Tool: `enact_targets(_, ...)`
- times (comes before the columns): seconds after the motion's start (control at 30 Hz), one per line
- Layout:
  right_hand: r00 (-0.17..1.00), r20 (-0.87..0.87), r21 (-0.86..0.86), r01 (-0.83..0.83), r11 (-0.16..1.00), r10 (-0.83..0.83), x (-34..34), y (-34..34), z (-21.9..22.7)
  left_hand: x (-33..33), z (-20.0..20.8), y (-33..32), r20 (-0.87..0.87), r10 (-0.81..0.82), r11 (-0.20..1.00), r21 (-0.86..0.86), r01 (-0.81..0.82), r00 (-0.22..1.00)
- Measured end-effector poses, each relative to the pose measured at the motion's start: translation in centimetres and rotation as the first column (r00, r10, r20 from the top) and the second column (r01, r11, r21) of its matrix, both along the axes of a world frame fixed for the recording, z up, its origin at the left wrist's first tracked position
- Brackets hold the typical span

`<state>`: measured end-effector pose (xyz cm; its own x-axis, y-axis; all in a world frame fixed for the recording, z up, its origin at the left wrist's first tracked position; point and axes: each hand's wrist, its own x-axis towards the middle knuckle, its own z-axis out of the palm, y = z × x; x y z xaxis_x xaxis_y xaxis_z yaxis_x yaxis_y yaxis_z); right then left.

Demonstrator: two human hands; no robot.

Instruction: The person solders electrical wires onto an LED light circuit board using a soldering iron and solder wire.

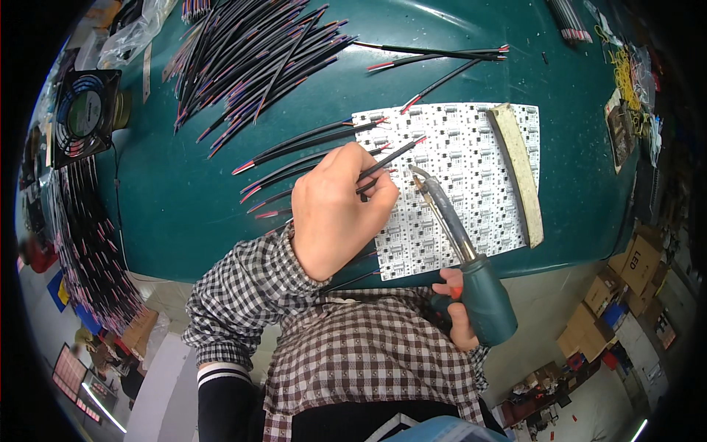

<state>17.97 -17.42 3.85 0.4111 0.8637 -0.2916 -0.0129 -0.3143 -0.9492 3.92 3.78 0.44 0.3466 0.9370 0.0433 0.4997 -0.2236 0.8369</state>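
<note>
My left hand (331, 210) is closed, pinching a short black cable (403, 153) whose stripped end points up and right over a white circuit board panel (456, 169). My right hand (460, 320) is wrapped round the green handle of a soldering iron (487, 298). The iron's bent tip hangs over the board, just right of my left fingertips; whether it touches the board I cannot tell. Along the panel's left edge, several black cables (294, 145) lie with one end on the board. My left hand covers some of them.
A big pile of black cables (258, 62) lies at the back left. A pale metal bar (519, 177) rests across the board's right side. On the left stand a fan (85, 114) and a hanging bundle of cables (92, 250). Loose cables (442, 55) lie behind the board.
</note>
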Motion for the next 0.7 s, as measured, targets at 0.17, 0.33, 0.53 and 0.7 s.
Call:
enact_targets(0.17,0.997,0.037,-0.036,-0.063,0.997,0.064,0.7,0.0,-0.1,-0.4,0.3,0.0,-0.006,-0.02,0.996,-0.089,0.019,1.0)
enact_targets(0.33,0.991,0.005,-0.036,-0.131,0.991,0.131,0.9,-0.2,-0.2,0.1,-0.1,-0.6,0.016,0.058,0.994,-0.092,-0.056,0.998)
enact_targets(0.53,0.994,0.018,-0.034,-0.105,0.994,0.105,0.5,0.1,-0.2,0.3,0.0,-0.6,0.006,0.074,0.994,-0.076,-0.073,0.997)
enact_targets(0.7,0.992,0.028,-0.044,-0.119,0.992,0.12,0.6,-0.1,-0.2,0.3,-0.1,-0.4,-0.007,0.051,0.998,-0.033,-0.051,0.999)
